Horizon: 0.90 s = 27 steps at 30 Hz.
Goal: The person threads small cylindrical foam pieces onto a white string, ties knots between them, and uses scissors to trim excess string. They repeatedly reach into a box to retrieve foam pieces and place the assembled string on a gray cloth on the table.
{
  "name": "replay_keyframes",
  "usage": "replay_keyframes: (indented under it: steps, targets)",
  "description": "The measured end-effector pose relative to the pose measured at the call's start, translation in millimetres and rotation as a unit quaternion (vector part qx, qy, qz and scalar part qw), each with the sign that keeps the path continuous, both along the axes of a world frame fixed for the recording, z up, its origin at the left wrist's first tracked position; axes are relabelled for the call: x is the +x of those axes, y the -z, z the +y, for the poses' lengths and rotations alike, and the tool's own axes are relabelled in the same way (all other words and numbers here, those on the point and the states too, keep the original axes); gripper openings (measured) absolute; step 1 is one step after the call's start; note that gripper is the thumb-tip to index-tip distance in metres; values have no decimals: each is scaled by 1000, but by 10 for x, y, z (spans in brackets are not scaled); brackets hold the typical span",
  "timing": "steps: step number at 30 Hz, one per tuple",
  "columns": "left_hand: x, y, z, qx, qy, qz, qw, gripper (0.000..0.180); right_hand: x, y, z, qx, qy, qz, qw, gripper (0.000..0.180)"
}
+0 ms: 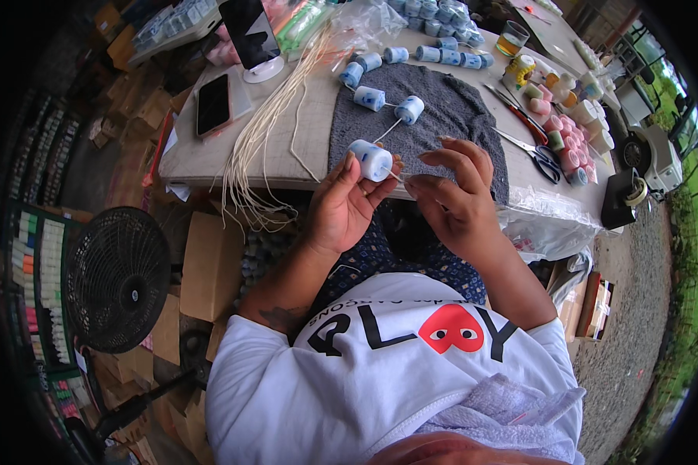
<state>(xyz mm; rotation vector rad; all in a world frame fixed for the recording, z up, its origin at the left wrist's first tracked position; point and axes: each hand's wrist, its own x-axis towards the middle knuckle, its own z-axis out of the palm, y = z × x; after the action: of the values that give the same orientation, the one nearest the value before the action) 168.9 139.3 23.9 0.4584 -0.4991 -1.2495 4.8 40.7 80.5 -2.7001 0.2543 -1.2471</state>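
My left hand [347, 203] holds a small pale blue cylinder [371, 160] at the table's near edge. A thin white string runs out of that cylinder; my right hand [456, 194] pinches its end just to the right. The same string links back to more blue cylinders [409, 109] [369, 98] lying on a grey cloth [442, 124] spread over the table [209, 159]. Both hands hover above my lap, close together.
A bundle of white cords [267, 132] drapes over the table's front edge. A phone [213, 104] lies at left; another stands on a white base [249, 35]. Scissors [531, 151] and red-handled pliers [519, 112] lie at right beside small pink and white cylinders [570, 139]. A black fan [116, 279] stands on the floor.
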Motion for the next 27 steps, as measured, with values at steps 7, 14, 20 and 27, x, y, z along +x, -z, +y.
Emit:
replay_keyframes:
  steps: [7,14,20,27]
  targets:
    - [-21,-20,-17,-11,-22,-35,999,45,-22,-66,35,-9,9,19,1000,22]
    - [-131,-29,-29,-21,-48,-60,997,32,23,-52,19,32,8,53,998,21]
    - [-135,-74,-36,-22,-56,-45,997,31,-2,121,-14,184,-17,-16,983,20]
    - [-205,-43,-43,-29,-53,-49,997,31,12,118,-56,91,-55,-23,994,20]
